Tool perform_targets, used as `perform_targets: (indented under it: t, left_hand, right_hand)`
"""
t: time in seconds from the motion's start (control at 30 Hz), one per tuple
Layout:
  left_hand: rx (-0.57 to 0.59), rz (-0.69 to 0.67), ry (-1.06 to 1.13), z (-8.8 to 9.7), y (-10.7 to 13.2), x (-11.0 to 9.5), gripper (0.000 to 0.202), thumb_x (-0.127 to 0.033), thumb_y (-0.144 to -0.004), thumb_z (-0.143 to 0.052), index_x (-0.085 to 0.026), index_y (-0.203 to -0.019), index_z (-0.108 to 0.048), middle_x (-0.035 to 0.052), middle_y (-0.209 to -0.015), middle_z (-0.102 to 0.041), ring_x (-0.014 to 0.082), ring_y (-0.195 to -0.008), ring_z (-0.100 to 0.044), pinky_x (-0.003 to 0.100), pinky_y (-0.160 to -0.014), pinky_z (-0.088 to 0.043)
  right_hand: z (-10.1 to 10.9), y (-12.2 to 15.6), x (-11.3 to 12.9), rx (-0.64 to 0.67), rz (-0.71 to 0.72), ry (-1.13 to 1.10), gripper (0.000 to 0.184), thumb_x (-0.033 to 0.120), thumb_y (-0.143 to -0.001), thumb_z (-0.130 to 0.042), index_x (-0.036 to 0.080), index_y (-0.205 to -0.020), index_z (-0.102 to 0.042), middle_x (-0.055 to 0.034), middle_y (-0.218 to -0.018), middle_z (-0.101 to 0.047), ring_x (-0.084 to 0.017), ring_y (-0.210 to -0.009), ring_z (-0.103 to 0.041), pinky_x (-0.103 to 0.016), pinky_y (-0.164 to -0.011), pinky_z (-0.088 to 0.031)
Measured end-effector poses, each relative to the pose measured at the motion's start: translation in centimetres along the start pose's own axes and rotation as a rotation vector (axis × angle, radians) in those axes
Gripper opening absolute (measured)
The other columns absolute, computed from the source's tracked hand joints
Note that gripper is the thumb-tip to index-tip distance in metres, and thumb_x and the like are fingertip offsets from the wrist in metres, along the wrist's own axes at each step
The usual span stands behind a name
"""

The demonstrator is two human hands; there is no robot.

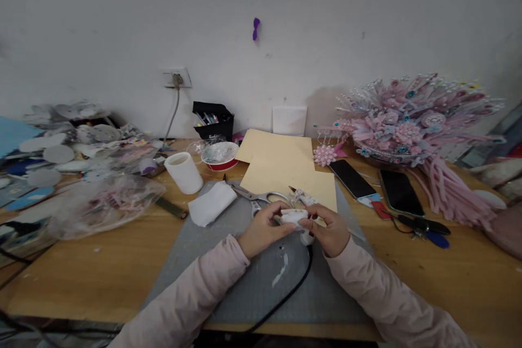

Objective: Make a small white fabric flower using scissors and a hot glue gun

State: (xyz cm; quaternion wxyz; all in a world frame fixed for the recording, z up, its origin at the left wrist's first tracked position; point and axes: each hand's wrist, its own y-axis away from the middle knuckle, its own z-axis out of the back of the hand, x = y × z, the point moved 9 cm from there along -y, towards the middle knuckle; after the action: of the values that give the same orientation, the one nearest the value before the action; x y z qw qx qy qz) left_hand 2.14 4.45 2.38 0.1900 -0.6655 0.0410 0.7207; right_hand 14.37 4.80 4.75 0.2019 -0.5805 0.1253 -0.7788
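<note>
My left hand (261, 231) and my right hand (329, 228) meet over the grey cutting mat (244, 277), and both pinch a small white piece (294, 217) between their fingertips. A white tool (306, 237) with a black cord (291, 288) sits under my right hand; whether that hand also grips it I cannot tell. Just beyond the fingers lie silver scissors (256, 196) and a small pinkish ornament (304, 197). Both sleeves are pale pink.
Cream paper sheets (281, 166), a white tape roll (183, 172), a folded white cloth (212, 204), a small bowl (220, 155), a black pen holder (212, 119), two phones (353, 178), a pink beaded headpiece (411, 125) and plastic bags of parts (101, 201) crowd the wooden table (98, 272).
</note>
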Motion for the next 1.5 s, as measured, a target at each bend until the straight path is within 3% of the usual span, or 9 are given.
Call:
perform_targets:
  t: [0.17,0.3,0.47,0.63,1.0,1.13,1.23,1.37,1.5]
  left_hand:
    - [-0.031,-0.039,-0.157,0.4,0.0,-0.8,0.028,-0.034,-0.066,-0.064,-0.016,-0.086,-0.057,0.0021,-0.079,-0.058,0.0143,-0.073,-0.052,0.024,-0.066,-0.040]
    - [-0.097,-0.201,-0.317,0.9,0.3,-2.6,0.020,-0.031,-0.068,-0.063,-0.015,-0.080,-0.058,0.0029,-0.078,-0.060,0.0149,-0.073,-0.054,0.026,-0.067,-0.041]
    - [-0.162,-0.407,-0.463,0.8,1.0,-4.8,0.014,-0.029,-0.072,-0.060,-0.017,-0.079,-0.058,0.0042,-0.077,-0.062,0.0153,-0.073,-0.055,0.028,-0.067,-0.042]
    - [-0.177,-0.487,-0.541,0.6,1.2,-5.5,0.011,-0.026,-0.073,-0.059,-0.017,-0.079,-0.058,0.0047,-0.076,-0.062,0.0155,-0.073,-0.056,0.029,-0.068,-0.042]
    - [-0.153,-0.351,-0.482,0.9,0.8,-4.4,0.010,-0.023,-0.071,-0.058,-0.018,-0.081,-0.059,0.0055,-0.082,-0.064,0.0175,-0.078,-0.056,0.031,-0.072,-0.042]
    - [-0.160,-0.274,-0.359,1.3,0.7,-3.5,0.011,-0.025,-0.070,-0.059,-0.018,-0.079,-0.059,0.0049,-0.082,-0.063,0.0174,-0.078,-0.056,0.029,-0.073,-0.042]
    - [-0.231,-0.195,-0.215,2.3,0.4,-2.4,0.015,-0.027,-0.069,-0.061,-0.017,-0.079,-0.059,0.0038,-0.082,-0.062,0.0164,-0.078,-0.055,0.027,-0.072,-0.042]
    - [-0.376,-0.115,-0.098,4.1,0.2,-0.9,0.019,-0.028,-0.069,-0.062,-0.017,-0.083,-0.055,0.0016,-0.080,-0.058,0.0146,-0.076,-0.053,0.025,-0.069,-0.041]
    - [-0.499,-0.176,-0.151,5.8,0.5,-1.0,0.017,-0.026,-0.070,-0.060,-0.017,-0.082,-0.051,0.0006,-0.079,-0.055,0.0137,-0.075,-0.053,0.025,-0.069,-0.041]
  right_hand:
    - [-0.3,0.1,0.9,0.008,0.119,0.048,0.015,0.033,-0.069,-0.061,0.018,-0.064,-0.062,-0.0012,-0.059,-0.057,-0.014,-0.057,-0.053,-0.025,-0.054,-0.043]
    - [-0.1,0.3,1.2,-0.024,0.180,0.086,0.016,0.035,-0.070,-0.060,0.019,-0.072,-0.063,-0.0035,-0.067,-0.062,-0.016,-0.064,-0.057,-0.027,-0.060,-0.046]
    - [0.0,0.5,1.3,-0.037,0.200,0.095,0.016,0.033,-0.071,-0.060,0.020,-0.078,-0.063,-0.0049,-0.074,-0.064,-0.017,-0.069,-0.059,-0.028,-0.064,-0.048]
    - [-0.2,0.4,1.0,-0.013,0.181,0.084,0.015,0.031,-0.072,-0.059,0.020,-0.082,-0.062,-0.0054,-0.078,-0.065,-0.018,-0.073,-0.059,-0.029,-0.067,-0.047]
    - [0.3,0.3,1.0,-0.072,0.097,0.077,0.014,0.032,-0.067,-0.061,0.020,-0.076,-0.058,-0.0037,-0.073,-0.062,-0.017,-0.068,-0.055,-0.029,-0.062,-0.046]
    - [0.2,0.3,1.4,-0.065,0.114,0.071,0.014,0.032,-0.068,-0.060,0.021,-0.077,-0.059,-0.0034,-0.072,-0.062,-0.017,-0.067,-0.054,-0.029,-0.062,-0.045]
    - [0.4,0.3,1.1,-0.080,0.085,0.100,0.016,0.034,-0.070,-0.057,0.019,-0.076,-0.059,-0.0034,-0.071,-0.062,-0.016,-0.065,-0.054,-0.027,-0.061,-0.044]
    - [-0.6,0.1,-1.4,0.139,-0.126,0.231,0.034,0.043,-0.077,-0.045,0.019,-0.057,-0.057,0.0001,-0.049,-0.055,-0.012,-0.047,-0.049,-0.023,-0.048,-0.038]
    - [-0.4,0.3,-4.8,0.341,-0.354,0.584,0.058,0.052,-0.080,-0.037,0.021,-0.031,-0.043,-0.0011,-0.033,-0.045,-0.014,-0.039,-0.047,-0.026,-0.045,-0.031]
